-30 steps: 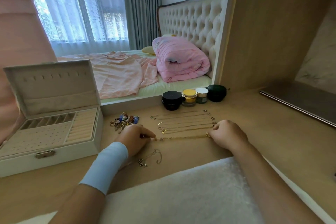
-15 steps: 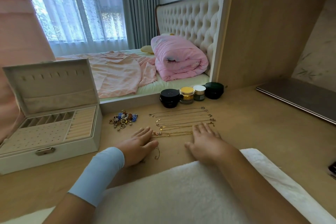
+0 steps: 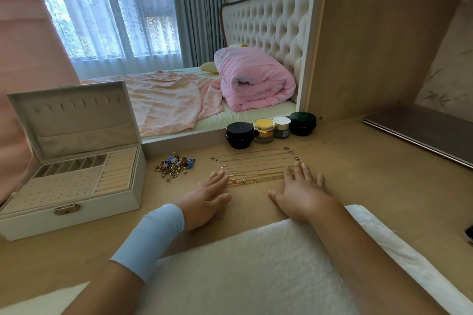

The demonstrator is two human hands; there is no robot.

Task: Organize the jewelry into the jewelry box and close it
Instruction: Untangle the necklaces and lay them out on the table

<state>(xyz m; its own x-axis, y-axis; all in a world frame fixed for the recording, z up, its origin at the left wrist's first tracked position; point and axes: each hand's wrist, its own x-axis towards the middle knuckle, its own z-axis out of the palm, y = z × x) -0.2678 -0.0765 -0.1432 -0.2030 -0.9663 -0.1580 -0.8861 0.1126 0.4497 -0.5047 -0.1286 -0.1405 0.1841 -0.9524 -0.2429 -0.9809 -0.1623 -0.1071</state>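
Two flat hands at a row of gold chains, with one open jewelry box (image 3: 76, 215) on the left.
The left hand (image 3: 204, 199) and right hand (image 3: 302, 192) lie palm-down on the wooden counter (image 3: 371, 186), fingers straight and loosely spread, holding nothing. A second ago they pinched the nearest of at least six thin parallel chains (image 3: 256, 163). One tangled heap of rings (image 3: 174, 165) sits between the chains and the white padded box. Four round jars (image 3: 271, 128) stand behind.

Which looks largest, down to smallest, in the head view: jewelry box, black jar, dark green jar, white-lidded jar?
1. jewelry box, by far.
2. black jar and dark green jar: they look about alike, so unranked.
3. white-lidded jar, smallest.
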